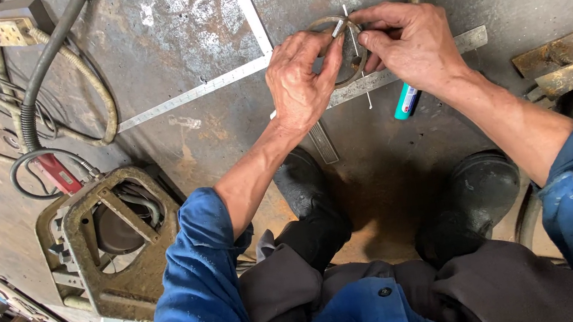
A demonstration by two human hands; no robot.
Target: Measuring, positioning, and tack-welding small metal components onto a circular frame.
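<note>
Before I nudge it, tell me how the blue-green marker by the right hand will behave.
The marker looks cylindrical, so it would probably roll across the steel plate if pushed sideways. It seems small and plastic, likely light and stiff. Its smooth barrel may slip in the fingers.

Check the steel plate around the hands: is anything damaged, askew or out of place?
Nothing looks damaged or spilled. The left hand and right hand pinch a rusty metal ring over a steel carpenter's square. A teal marker pen lies loose beside the right wrist. The grey steel plate is only scuffed and rust-stained.
</note>
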